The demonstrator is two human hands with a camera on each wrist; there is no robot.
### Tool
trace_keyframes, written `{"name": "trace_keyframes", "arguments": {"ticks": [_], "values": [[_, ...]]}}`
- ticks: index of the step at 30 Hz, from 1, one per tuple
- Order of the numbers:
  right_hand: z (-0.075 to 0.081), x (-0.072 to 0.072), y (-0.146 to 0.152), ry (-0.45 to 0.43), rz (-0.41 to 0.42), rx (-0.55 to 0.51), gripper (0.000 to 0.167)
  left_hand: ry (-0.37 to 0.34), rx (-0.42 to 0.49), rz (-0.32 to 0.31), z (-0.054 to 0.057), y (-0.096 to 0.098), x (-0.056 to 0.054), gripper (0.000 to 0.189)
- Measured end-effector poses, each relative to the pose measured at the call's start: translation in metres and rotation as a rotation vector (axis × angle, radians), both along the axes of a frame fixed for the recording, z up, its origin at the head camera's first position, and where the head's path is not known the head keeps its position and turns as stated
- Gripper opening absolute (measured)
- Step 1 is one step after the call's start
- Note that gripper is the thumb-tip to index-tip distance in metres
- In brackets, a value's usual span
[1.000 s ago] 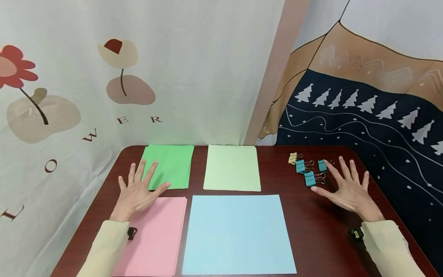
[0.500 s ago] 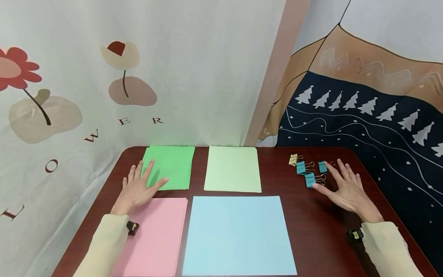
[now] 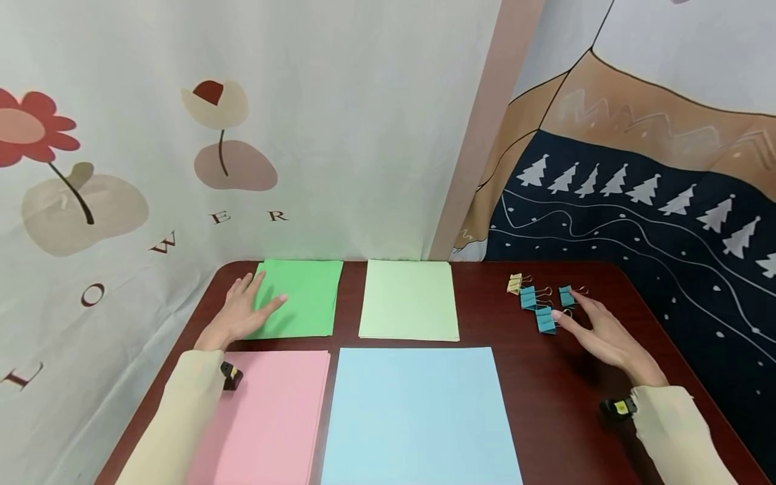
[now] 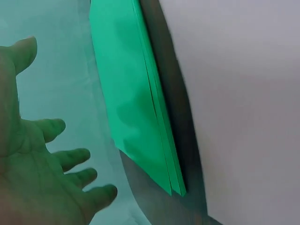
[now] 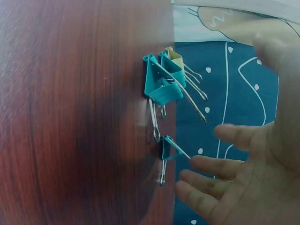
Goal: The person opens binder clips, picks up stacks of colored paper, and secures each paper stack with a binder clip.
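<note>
My left hand [image 3: 239, 313] hovers over the near left part of the bright green paper stack [image 3: 309, 296], fingers spread and relaxed, holding nothing. In the left wrist view, that hand [image 4: 42, 183] appears apart from the green sheets [image 4: 122, 84]. Close to the binder clips, my right hand [image 3: 615, 343] reaches with fingers extended. The right wrist view has its fingertips near a small teal binder clip [image 5: 168, 149]; it grips nothing. Two larger teal binder clips [image 3: 546, 320] and a yellow binder clip [image 3: 514, 283] lie beside it, wire handles facing right.
Pink paper [image 3: 273, 424] lies at the near left and a large light blue sheet [image 3: 418, 417] at the near middle. Pale green paper [image 3: 409, 300] lies at the back of the dark wooden table [image 3: 558, 417]. Printed curtains [image 3: 339, 135] hang right behind.
My left hand has shifted slightly away from me and left. The right hand's spread fingers have drawn together and come lower beside the clips. Papers and clips keep their places.
</note>
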State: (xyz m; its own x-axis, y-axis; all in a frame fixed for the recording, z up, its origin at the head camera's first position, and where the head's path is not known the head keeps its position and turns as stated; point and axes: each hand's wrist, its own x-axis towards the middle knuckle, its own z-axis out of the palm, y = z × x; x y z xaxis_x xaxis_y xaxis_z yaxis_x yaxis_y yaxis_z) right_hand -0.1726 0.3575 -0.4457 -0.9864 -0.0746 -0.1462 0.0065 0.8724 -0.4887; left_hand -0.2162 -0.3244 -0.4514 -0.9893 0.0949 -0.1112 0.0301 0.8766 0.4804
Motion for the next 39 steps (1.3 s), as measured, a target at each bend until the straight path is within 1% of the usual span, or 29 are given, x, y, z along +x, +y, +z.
{"name": "trace_keyframes", "arguments": {"ticks": [4, 9, 16, 18, 20, 23, 25, 27, 33, 39], "values": [[-0.003, -0.003, 0.001, -0.016, -0.017, 0.007, 0.094, -0.026, 0.002, -0.023, -0.001, -0.006, -0.010, 0.094], [-0.008, -0.008, 0.002, 0.001, -0.043, 0.010, 0.090, -0.046, -0.014, -0.052, -0.004, -0.012, -0.020, 0.088], [-0.013, -0.012, 0.002, 0.016, -0.042, 0.044, 0.083, -0.042, -0.046, -0.093, -0.009, -0.013, -0.030, 0.078], [-0.014, -0.012, 0.001, 0.037, -0.035, 0.052, 0.079, -0.040, -0.048, -0.104, -0.011, -0.013, -0.033, 0.076], [-0.015, -0.012, -0.001, 0.070, -0.029, 0.062, 0.072, -0.039, -0.050, -0.117, -0.013, -0.013, -0.035, 0.074], [-0.017, -0.013, -0.003, 0.107, -0.018, 0.078, 0.058, -0.052, -0.061, -0.125, -0.017, -0.013, -0.038, 0.073], [-0.018, -0.013, -0.005, 0.117, -0.016, 0.086, 0.051, -0.068, -0.071, -0.124, -0.019, -0.012, -0.039, 0.072], [-0.017, -0.013, -0.006, 0.101, -0.021, 0.088, 0.051, -0.081, -0.080, -0.124, -0.021, -0.012, -0.040, 0.071], [-0.014, -0.017, -0.006, 0.048, -0.049, 0.058, 0.053, -0.105, -0.078, -0.118, -0.018, -0.008, -0.040, 0.071], [-0.012, -0.019, -0.007, -0.027, -0.089, 0.008, 0.054, -0.100, -0.083, -0.117, -0.020, -0.007, -0.038, 0.070]]}}
